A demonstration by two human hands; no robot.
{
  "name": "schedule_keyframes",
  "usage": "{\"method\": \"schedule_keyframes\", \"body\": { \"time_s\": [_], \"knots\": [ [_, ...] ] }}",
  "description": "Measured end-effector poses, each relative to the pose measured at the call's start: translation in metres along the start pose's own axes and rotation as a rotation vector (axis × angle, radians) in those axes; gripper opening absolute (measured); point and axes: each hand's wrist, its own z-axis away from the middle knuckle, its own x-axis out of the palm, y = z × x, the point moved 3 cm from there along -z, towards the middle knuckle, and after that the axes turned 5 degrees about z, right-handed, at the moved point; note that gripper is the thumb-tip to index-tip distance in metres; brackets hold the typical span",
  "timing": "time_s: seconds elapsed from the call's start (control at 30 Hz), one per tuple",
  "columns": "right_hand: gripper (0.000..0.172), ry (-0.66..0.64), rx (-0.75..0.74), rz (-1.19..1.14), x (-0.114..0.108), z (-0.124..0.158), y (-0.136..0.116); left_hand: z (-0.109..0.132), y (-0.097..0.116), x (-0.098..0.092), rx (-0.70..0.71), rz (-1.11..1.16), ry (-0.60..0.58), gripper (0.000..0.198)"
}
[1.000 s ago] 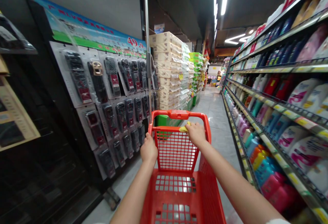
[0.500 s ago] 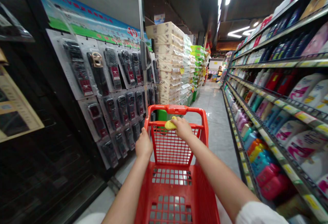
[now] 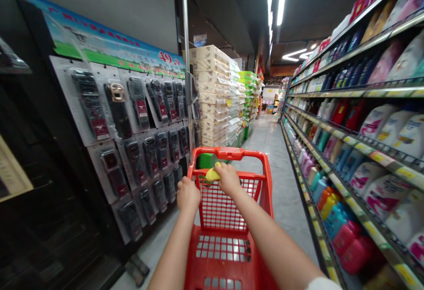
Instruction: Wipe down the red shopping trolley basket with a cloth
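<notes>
The right hand (image 3: 228, 178) pinches a yellow cloth (image 3: 212, 173) at the crossbar (image 3: 252, 175) of the red cart (image 3: 223, 270). The left hand (image 3: 188, 194), curled, grips the cart's left side.

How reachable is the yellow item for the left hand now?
Probably yes: the left hand, on the red cart, is close and the gap looks free, though the right hand holds the yellow item.

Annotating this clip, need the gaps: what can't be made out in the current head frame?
Left hand: fingertips, head view, hidden behind the hand itself.
Yellow item: held part, head view, covered by the right hand.
Cart: near end, head view, cut off by the bottom edge.
Belt labels: fine print, head view, too small and blurred.
</notes>
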Motion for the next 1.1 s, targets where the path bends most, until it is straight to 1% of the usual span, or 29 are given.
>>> {"method": "schedule_keyframes", "body": {
  "time_s": [0.07, 0.1, 0.17, 0.2, 0.23, 0.3, 0.33, 0.37, 0.4, 0.43, 0.5, 0.67, 0.77, 0.83, 0.93, 1.0, 1.1],
  "knots": [
    [0.046, -0.011, -0.069, -0.068, -0.002, 0.001, 0.014, -0.013, 0.004, -0.002, -0.042, 0.042, 0.057, 0.041],
    [0.047, -0.025, -0.103, -0.121, -0.005, 0.000, 0.024, -0.020, 0.006, 0.000, -0.026, 0.069, 0.046, 0.042],
    [0.051, -0.017, -0.127, -0.238, -0.016, -0.007, 0.047, -0.032, 0.005, 0.007, 0.046, 0.124, -0.039, 0.041],
    [0.053, 0.026, -0.103, -0.276, -0.024, -0.013, 0.062, -0.037, 0.002, 0.011, 0.074, 0.147, -0.071, 0.040],
    [0.055, 0.094, -0.047, -0.292, -0.032, -0.019, 0.079, -0.041, -0.002, 0.013, 0.098, 0.166, -0.093, 0.039],
    [0.054, 0.264, 0.140, -0.224, -0.047, -0.030, 0.113, -0.045, -0.011, 0.017, 0.132, 0.199, -0.112, 0.039],
    [0.050, 0.303, 0.251, -0.169, -0.050, -0.034, 0.127, -0.046, -0.015, 0.018, 0.147, 0.216, -0.119, 0.040],
    [0.044, 0.296, 0.335, -0.112, -0.051, -0.038, 0.137, -0.047, -0.018, 0.018, 0.157, 0.234, -0.124, 0.041],
    [0.039, 0.250, 0.391, -0.060, -0.049, -0.042, 0.141, -0.047, -0.020, 0.019, 0.159, 0.254, -0.124, 0.042],
    [0.034, 0.185, 0.412, -0.016, -0.045, -0.046, 0.141, -0.047, -0.022, 0.019, 0.152, 0.274, -0.122, 0.042],
    [0.031, 0.081, 0.374, 0.051, -0.036, -0.054, 0.124, -0.046, -0.024, 0.019, 0.130, 0.307, -0.114, 0.043],
    [0.032, 0.047, 0.224, 0.179, -0.023, -0.078, 0.053, -0.043, -0.026, 0.020, 0.103, 0.358, -0.088, 0.044],
    [0.032, 0.007, 0.140, 0.193, -0.017, -0.101, 0.019, -0.040, -0.026, 0.020, 0.087, 0.386, -0.084, 0.044],
    [0.033, -0.015, 0.109, 0.183, -0.010, -0.118, 0.002, -0.038, -0.026, 0.021, 0.067, 0.402, -0.096, 0.043],
    [0.036, -0.016, 0.044, 0.130, 0.003, -0.136, -0.021, -0.037, -0.027, 0.022, 0.063, 0.427, -0.105, 0.044],
    [0.038, -0.003, -0.022, 0.077, 0.010, -0.142, -0.033, -0.036, -0.027, 0.022, 0.061, 0.448, -0.103, 0.044],
    [0.040, 0.018, -0.145, -0.002, 0.018, -0.141, -0.041, -0.035, -0.028, 0.023, 0.084, 0.482, -0.083, 0.045]
  ]
}}
